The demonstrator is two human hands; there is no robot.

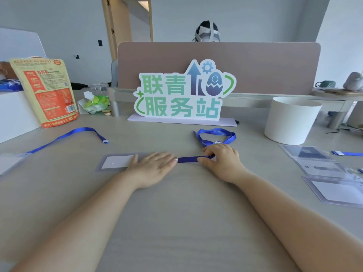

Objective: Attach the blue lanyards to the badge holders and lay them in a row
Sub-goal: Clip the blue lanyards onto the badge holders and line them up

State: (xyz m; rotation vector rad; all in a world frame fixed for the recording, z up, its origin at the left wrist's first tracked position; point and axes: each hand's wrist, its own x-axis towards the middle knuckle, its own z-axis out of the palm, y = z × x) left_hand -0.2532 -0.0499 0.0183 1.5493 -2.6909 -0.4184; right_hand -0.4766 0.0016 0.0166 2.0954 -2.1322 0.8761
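The left hand lies flat over the right end of the badge holder, hiding where the lanyard joins it. The right hand, curled on the lanyard, covers its next stretch. The left edge cuts off a 2nd holder, and the right edge cuts off the nearest right-side holder. The pouch print is too small to read.

My left hand flat on a badge holder on the table, my right hand pinching the blue lanyard beside it, its loop lying just behind, spare holders overlapping at my right, a second lanyard far left.
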